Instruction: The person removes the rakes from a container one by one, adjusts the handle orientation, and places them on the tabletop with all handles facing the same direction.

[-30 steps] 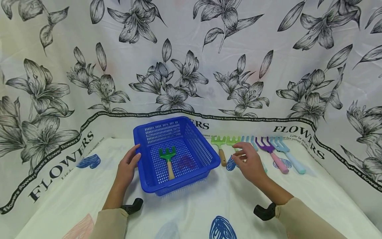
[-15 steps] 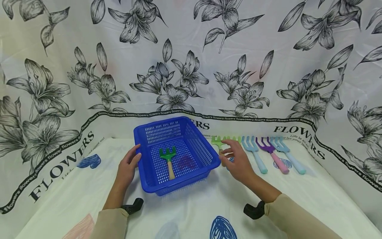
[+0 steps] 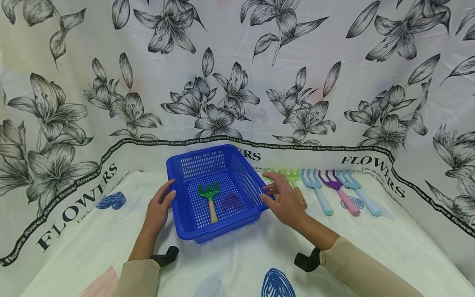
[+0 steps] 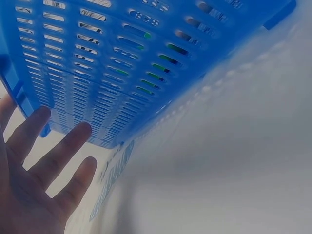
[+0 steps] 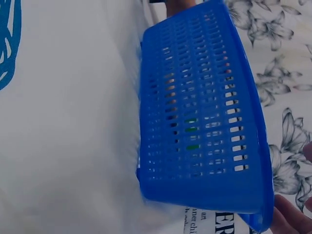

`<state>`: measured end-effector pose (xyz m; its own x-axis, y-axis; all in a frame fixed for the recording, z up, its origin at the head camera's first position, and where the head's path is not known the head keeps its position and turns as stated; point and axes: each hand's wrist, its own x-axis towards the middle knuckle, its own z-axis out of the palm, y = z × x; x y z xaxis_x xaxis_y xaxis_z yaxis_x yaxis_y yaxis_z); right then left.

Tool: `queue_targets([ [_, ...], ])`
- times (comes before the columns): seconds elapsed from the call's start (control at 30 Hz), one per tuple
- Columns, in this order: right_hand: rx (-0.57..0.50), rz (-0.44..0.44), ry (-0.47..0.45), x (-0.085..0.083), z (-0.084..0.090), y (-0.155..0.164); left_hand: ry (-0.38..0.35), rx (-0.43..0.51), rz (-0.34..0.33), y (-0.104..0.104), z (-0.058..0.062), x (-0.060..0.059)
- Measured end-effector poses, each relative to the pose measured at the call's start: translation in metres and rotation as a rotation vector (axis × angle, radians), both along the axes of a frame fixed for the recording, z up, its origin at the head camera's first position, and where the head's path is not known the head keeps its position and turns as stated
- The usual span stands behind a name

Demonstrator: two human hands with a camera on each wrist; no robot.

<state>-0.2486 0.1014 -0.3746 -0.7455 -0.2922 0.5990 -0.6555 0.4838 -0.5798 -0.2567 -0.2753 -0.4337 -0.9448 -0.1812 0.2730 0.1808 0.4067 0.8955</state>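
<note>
A blue plastic basket (image 3: 222, 227) stands on the cloth, tilted slightly in the head view. Inside lies a green hand fork (image 3: 209, 192) with a pale wooden handle. At the basket's left rim is my left hand (image 3: 157, 212), thumb and forefinger right at the edge. In the left wrist view, its other fingers (image 4: 61, 156) are spread and straight beside the slotted wall. My right hand (image 3: 285, 202) is at the right rim, thumb and fingers apart. Its fingertips (image 5: 287, 217) appear near the basket's corner in the right wrist view.
Right of the basket, two lime-green hand forks (image 3: 293, 177) lie partly behind my right hand. Farther right are a light-blue fork (image 3: 319, 192), a purple fork with a pink handle (image 3: 345, 198) and another light-blue fork (image 3: 363, 196). A flower-printed cloth (image 3: 222, 99) hangs behind.
My right hand has moved left from over the forks to the basket's right rim, uncovering the light-blue fork. The left hand and basket stay put.
</note>
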Motion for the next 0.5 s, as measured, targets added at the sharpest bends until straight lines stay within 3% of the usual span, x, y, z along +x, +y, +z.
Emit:
queue_targets([
  [0.23, -0.020, 0.090, -0.078, -0.001, 0.003, -0.011, -0.001, -0.028, -0.004, -0.001, 0.005, 0.001],
  [0.5, -0.017, 0.161, -0.150, 0.001, 0.010, -0.025, 0.040, -0.015, -0.024, -0.003, 0.002, 0.000],
])
